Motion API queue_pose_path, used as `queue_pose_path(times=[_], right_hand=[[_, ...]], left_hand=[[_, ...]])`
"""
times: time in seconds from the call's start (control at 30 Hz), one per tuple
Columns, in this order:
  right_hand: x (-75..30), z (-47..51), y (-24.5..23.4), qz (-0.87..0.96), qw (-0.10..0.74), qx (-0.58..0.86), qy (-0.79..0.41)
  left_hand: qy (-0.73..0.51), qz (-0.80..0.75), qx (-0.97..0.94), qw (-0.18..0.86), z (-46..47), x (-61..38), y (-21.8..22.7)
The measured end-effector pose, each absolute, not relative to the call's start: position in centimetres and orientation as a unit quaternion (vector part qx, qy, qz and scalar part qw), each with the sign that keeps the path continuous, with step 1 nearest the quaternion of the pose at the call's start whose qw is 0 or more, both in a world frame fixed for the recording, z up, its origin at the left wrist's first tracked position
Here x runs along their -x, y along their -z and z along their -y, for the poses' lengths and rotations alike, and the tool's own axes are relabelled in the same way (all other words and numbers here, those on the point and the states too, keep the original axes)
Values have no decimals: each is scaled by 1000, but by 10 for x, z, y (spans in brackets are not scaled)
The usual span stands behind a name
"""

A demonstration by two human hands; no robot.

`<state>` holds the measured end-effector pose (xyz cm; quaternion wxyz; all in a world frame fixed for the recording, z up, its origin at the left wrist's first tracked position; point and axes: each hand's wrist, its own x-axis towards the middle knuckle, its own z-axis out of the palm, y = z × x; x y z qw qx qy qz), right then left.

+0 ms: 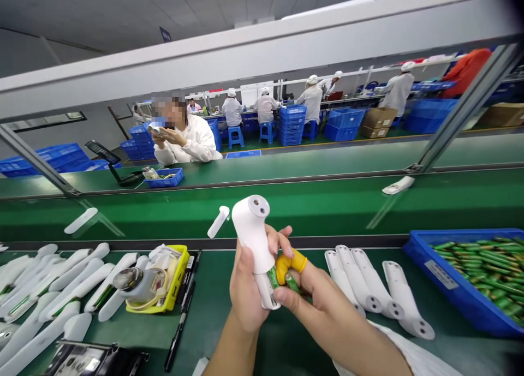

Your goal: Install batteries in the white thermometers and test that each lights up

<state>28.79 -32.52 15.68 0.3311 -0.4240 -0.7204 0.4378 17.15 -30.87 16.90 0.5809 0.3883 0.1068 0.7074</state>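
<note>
My left hand is wrapped round the handle of a white handheld device, holding it upright with its round head up. My right hand, with yellow finger cots on two fingers, pinches green batteries and presses them against the open lower end of the device's handle. Both hands hover over the green bench just in front of me.
Several white devices lie to the right, more in rows at the left. A blue bin of green batteries sits far right. A yellow tray, black pens and loose white covers lie near. A person sits across the conveyor.
</note>
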Motion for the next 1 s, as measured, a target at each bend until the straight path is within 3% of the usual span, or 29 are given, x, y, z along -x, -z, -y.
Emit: queue_pose_path(times=[0.13, 0.33, 0.73, 1.0], right_hand=[[-294, 317, -161, 692, 330, 384, -514], [-313, 311, -175, 712, 402, 408, -406], [-303, 299, -169, 604, 479, 351, -531], [-294, 304, -166, 768, 458, 342, -288]], left_hand=[[-706, -79, -352, 610, 303, -178, -162], [-715, -93, -292, 629, 294, -174, -161], [-700, -203, -320, 605, 300, -185, -156], [-755, -251, -322, 514, 301, -184, -156]])
